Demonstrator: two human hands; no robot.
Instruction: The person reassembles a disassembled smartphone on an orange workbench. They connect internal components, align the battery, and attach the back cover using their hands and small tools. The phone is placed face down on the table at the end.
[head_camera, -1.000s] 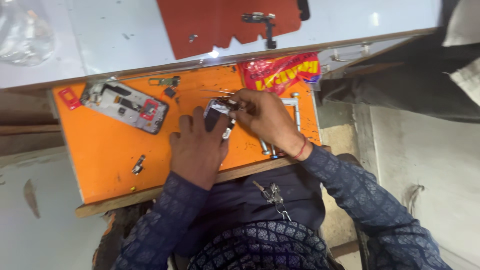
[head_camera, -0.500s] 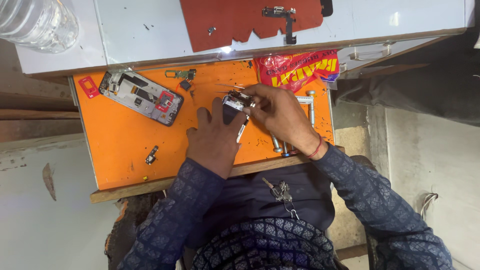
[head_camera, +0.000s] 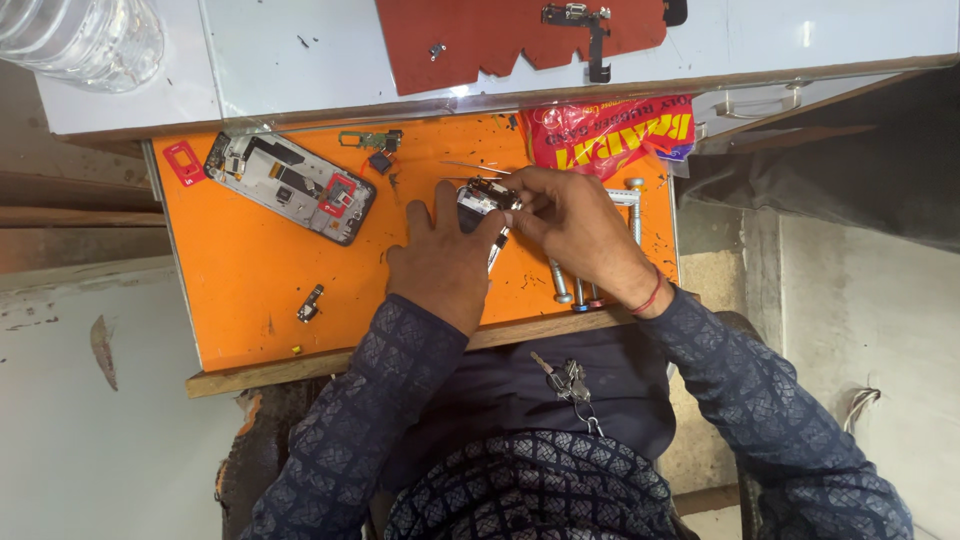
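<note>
The person is working over an orange mat (head_camera: 260, 290) laid on a small wooden board. The left hand (head_camera: 440, 260) is lying flat with its fingers spread, pressing down on the near end of a small dark phone part (head_camera: 480, 200) that is resting on the mat near its middle. The right hand (head_camera: 575, 225) is curling in from the other side, its fingertips pinched narrowly on the far edge of the same part; whether a fine tool is held between them is too small to tell. An opened phone body (head_camera: 290, 187) is lying well apart at the mat's far left. A red and yellow packet (head_camera: 610, 130) is sitting just beyond the right hand, and screwdrivers (head_camera: 575, 290) are lying beneath the right wrist.
</note>
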